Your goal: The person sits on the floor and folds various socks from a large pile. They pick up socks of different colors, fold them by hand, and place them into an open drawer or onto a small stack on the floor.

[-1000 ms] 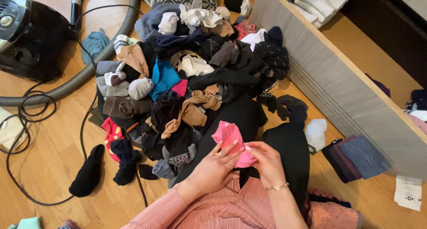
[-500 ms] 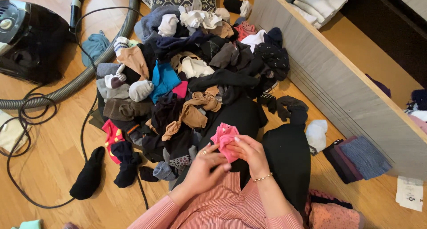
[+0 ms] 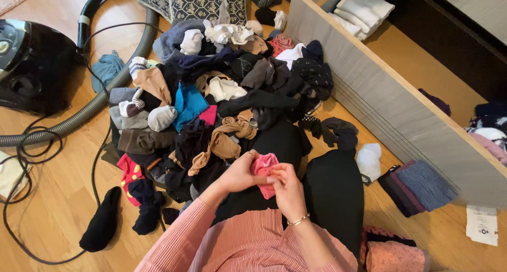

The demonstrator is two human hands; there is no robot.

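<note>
Now the pink sock (image 3: 264, 171) is bunched small between my two hands, where a second ago it lay spread open and flat over my fingers; half a second back it was already folding in on itself, so I judge the rolling-up is nearly finished and the bundle is close to being a tight ball; my left hand (image 3: 240, 172) is closed round its left side, fingers curled over the top edge, and my right hand (image 3: 288, 190) is closed on the lower right part, thumb pressing into the cloth; neither hand is open, both have hold of the same sock and nothing else; the sock sits between the palms, its upper rim showing above my knuckles and its lower end hidden under my right fingers; all this hangs just above my lap, over my black trousers (image 3: 332, 193); my striped pink sleeve (image 3: 179, 240) runs down to the lower edge of the picture; just beyond my hands begins the heap of socks (image 3: 222, 92), with a tan stocking (image 3: 222, 142) nearest and a blue piece (image 3: 188, 100) further in; a lone black sock (image 3: 100, 227) lies apart on the wooden floor (image 3: 53, 198) to my left; to my right stands the open drawer (image 3: 380, 87); farthest off, at upper left, the black vacuum cleaner (image 3: 31, 63) with its grey hose (image 3: 87, 108).
</note>
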